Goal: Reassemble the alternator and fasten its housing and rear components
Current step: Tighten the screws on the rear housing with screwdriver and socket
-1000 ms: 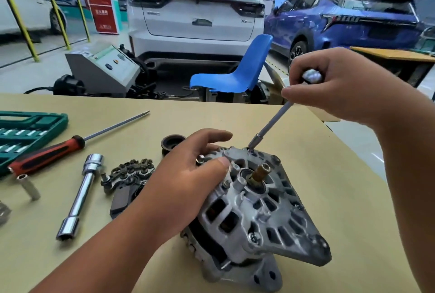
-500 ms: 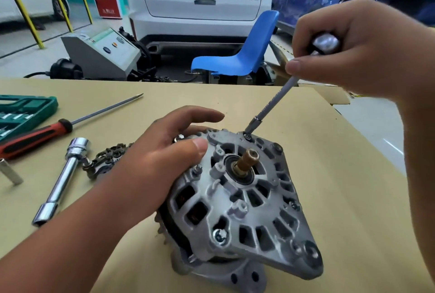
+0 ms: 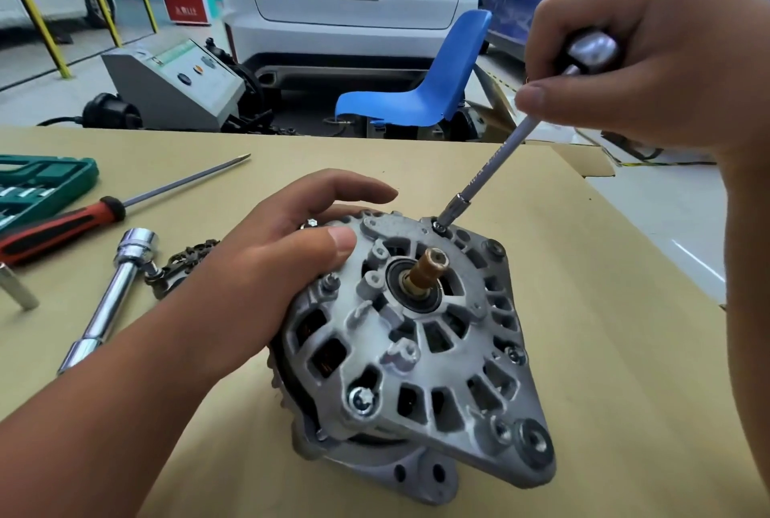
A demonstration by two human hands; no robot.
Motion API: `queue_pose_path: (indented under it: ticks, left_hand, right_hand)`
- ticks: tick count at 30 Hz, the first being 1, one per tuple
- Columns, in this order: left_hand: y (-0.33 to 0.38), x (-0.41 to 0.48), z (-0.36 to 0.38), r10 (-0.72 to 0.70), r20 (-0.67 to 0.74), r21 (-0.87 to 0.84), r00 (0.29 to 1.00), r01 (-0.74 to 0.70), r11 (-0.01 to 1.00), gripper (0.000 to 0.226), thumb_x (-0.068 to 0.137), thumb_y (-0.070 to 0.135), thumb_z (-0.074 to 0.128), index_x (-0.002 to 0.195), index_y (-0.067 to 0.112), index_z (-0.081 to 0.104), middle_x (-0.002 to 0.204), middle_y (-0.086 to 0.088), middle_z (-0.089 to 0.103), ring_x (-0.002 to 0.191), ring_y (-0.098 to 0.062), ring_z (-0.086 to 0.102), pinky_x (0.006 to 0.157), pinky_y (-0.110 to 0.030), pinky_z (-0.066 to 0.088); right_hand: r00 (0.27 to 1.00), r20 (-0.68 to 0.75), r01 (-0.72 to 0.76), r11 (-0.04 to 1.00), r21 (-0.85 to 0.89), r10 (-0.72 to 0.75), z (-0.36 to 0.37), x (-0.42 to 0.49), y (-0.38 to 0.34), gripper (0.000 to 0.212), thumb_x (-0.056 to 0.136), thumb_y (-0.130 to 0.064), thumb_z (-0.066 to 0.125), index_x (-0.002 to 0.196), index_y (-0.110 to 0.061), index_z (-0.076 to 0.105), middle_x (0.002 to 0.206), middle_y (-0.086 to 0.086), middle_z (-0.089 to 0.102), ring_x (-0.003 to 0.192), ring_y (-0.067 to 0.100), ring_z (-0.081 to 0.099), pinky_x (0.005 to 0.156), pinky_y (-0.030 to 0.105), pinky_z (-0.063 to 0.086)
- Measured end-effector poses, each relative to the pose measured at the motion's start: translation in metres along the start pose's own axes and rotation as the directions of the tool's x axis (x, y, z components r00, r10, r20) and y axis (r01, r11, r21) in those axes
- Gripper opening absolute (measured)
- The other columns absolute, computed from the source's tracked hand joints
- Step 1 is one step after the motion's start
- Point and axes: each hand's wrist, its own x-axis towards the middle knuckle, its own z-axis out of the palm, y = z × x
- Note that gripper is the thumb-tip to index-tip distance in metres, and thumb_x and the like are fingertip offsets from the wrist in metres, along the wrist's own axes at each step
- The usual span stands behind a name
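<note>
Over the last second our right hand [image 3: 650, 59] has stayed clenched round the nut driver [image 3: 496, 161], its socket still on the same bolt [image 3: 437, 226] at the far rim of the alternator [image 3: 416, 342], which lies tilted on the counter [image 3: 604, 351]. Our left hand [image 3: 283, 263] keeps clasping the housing's side, thumb on its face, though the forefinger has lifted straight. We judge this bolt is still being run down, so the housing is not yet fully fastened.
</note>
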Motion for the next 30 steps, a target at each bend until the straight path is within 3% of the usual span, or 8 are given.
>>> queue_pose_path:
  ticks: [5,9,17,30]
  left_hand:
    - [0.000,0.000,0.001,0.000,-0.004,-0.003,1.000,0.000,1.000,0.055,0.072,0.036,0.064,0.125,0.027,0.073,0.123,-0.015,0.075,0.103,-0.045,0.077,0.086,-0.068,0.062]
    - [0.001,-0.001,0.001,-0.006,0.007,-0.020,1.000,0.006,1.000,0.055,0.072,0.036,0.064,0.126,0.025,0.072,0.122,-0.017,0.075,0.102,-0.047,0.077,0.083,-0.063,0.064]
    - [0.000,0.000,0.001,-0.001,-0.001,-0.013,1.000,0.001,1.000,0.054,0.072,0.036,0.064,0.124,0.027,0.073,0.119,-0.011,0.077,0.101,-0.043,0.078,0.082,-0.054,0.067]
    - [0.000,-0.001,0.001,0.000,0.001,-0.001,1.000,0.000,1.000,0.054,0.072,0.037,0.064,0.124,0.026,0.073,0.120,-0.013,0.077,0.102,-0.044,0.078,0.085,-0.061,0.065]
  right_hand:
    - [1.000,-0.009,0.018,0.998,-0.054,-0.018,-0.002,-0.001,-0.007,0.021,0.089,-0.043,0.067,0.086,-0.023,0.063,0.074,-0.015,0.064,0.060,0.006,0.062,0.052,0.007,0.038]
    - [1.000,0.006,0.029,0.998,-0.051,-0.029,-0.003,0.000,-0.006,0.022,0.090,-0.042,0.068,0.084,-0.022,0.063,0.078,-0.010,0.062,0.065,0.008,0.061,0.053,0.009,0.037]
    - [1.000,0.008,0.000,1.000,-0.018,0.000,-0.002,0.001,-0.003,0.019,0.090,-0.039,0.069,0.085,-0.022,0.062,0.075,-0.018,0.063,0.062,0.002,0.060,0.053,0.006,0.038]
    - [0.999,0.012,-0.053,0.998,-0.017,0.053,0.000,0.002,0.003,0.020,0.096,-0.026,0.074,0.080,-0.025,0.063,0.066,-0.016,0.061,0.049,0.001,0.057,0.045,0.005,0.036]
